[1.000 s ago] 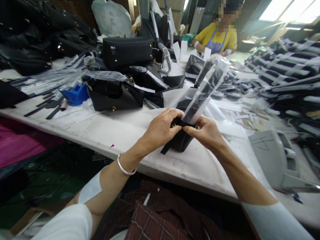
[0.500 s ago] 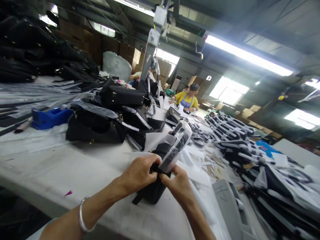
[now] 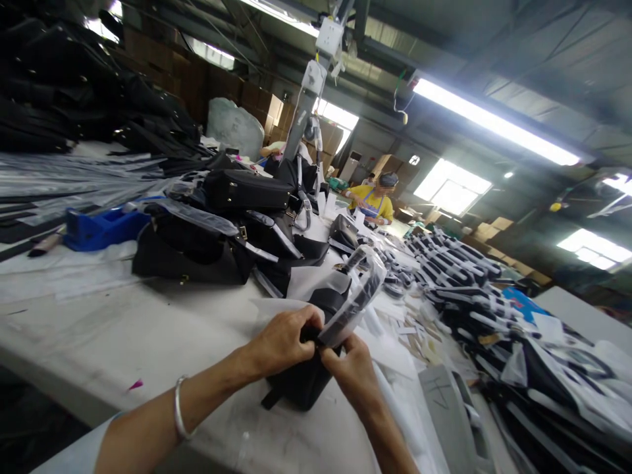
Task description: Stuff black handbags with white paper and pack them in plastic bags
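Note:
My left hand [image 3: 284, 342] and my right hand [image 3: 351, 370] meet over a small black bag [image 3: 302, 382] that stands on the white table [image 3: 162, 336]. Both hands pinch the bag's top edge. A black strap in a clear plastic sleeve [image 3: 358, 297] rises from the bag between my hands and leans to the upper right. A silver bangle [image 3: 179, 408] sits on my left wrist.
A pile of black handbags [image 3: 222, 230] lies beyond my hands, with a blue plastic holder [image 3: 101, 227] to the left. Rows of wrapped straps [image 3: 464, 270] cover the right side. A person in a yellow shirt [image 3: 375, 201] works at the far end. A grey part [image 3: 447, 408] lies at right.
The camera has tilted up from the table edge and my lap to show the hall and ceiling. My hands have stayed pinched on the bag's top, and the sleeved strap leans slightly more.

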The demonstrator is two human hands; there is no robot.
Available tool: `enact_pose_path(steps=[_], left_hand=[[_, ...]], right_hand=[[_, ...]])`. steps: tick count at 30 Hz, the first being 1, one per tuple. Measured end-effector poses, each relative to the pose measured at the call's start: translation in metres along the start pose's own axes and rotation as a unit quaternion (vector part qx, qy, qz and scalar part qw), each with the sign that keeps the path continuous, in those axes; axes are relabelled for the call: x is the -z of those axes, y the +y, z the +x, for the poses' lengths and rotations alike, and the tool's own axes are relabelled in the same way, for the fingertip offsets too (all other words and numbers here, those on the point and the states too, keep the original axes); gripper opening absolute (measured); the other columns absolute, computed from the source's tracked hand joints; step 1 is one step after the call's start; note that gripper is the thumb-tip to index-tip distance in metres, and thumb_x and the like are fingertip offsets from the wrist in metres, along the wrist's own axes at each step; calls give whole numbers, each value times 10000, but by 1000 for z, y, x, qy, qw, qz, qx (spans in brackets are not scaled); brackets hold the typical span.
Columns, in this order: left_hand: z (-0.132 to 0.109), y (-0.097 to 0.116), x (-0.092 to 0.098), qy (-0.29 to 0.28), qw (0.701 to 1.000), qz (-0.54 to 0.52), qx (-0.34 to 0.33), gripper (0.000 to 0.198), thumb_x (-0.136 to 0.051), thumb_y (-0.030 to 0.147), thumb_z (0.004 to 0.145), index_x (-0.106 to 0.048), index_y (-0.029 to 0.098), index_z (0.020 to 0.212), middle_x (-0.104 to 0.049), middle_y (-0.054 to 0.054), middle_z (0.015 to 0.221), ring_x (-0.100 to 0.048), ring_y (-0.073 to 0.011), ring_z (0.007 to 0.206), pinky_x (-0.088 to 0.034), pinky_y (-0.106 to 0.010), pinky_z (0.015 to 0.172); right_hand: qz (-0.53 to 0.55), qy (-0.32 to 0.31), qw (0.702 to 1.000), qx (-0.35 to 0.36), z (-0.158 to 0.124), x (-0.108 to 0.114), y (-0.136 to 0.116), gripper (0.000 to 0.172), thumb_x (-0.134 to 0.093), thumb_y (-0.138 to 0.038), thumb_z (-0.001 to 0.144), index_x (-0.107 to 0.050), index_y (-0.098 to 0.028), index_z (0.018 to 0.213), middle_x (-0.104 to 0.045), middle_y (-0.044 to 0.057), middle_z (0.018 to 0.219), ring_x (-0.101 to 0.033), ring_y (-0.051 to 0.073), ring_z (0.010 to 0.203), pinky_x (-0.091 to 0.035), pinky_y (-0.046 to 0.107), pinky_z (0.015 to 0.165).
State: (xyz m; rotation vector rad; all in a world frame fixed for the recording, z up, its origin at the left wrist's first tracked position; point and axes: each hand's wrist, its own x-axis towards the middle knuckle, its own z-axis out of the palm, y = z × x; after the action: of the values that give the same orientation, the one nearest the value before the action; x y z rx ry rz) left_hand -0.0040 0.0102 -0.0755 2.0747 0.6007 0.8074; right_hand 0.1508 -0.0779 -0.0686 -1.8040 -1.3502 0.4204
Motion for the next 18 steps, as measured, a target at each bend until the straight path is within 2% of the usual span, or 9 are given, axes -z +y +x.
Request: enact_pose_path(steps=[2,5,7,12,15,18], left_hand=[[-5,-2,-5,22,1000,-17,-5,277,-577,96,696,-585,218,945,-683,8,931,-640,-182,877,-478,-271,799],[-20,-3,-16,91,995,-20,-27,294,-573,106,783,-586,222,1053,-682,-29,1093,-630,-201,1052,-469,-312,969],[-31,-5,-24,129,991,-3,-48,337,-574,117,824,-564,217,1145,-657,-60,1192,-597,-213,1153,-444,-344,1045],[-48,-9,-35,151,981,59,-109,486,-574,107,848,-472,204,1313,-593,-98,1319,-532,-235,1268,-421,-412,1108],[-49,-11,-40,167,972,104,-131,460,-555,93,845,-482,192,1289,-628,-100,1242,-582,-248,1181,-472,-426,1040],[-45,-10,-51,184,963,148,-129,392,-548,102,840,-511,173,1224,-656,-107,1138,-620,-266,1062,-508,-438,940]], right_hand=[[23,-31,999,-5,-1,4,-1,235,-661,-285,707,-732,-202,915,-759,53,896,-693,303,889,-548,426,836],[82,-86,993,4,-5,11,0,451,-745,-304,707,-691,-218,1146,-738,54,1116,-657,289,1078,-475,448,1012],[125,-83,989,0,-9,15,2,513,-779,-356,720,-662,-243,1206,-718,48,1174,-643,273,1113,-461,440,1030],[208,-7,978,-10,-14,15,3,354,-746,-466,794,-725,-227,1054,-747,39,991,-667,236,964,-504,392,927],[281,29,959,-21,-9,12,-6,309,-745,-498,799,-742,-213,917,-740,22,872,-661,190,849,-508,343,869],[384,39,921,-53,0,8,-17,356,-792,-535,730,-715,-210,854,-715,7,787,-651,157,748,-522,301,764]])
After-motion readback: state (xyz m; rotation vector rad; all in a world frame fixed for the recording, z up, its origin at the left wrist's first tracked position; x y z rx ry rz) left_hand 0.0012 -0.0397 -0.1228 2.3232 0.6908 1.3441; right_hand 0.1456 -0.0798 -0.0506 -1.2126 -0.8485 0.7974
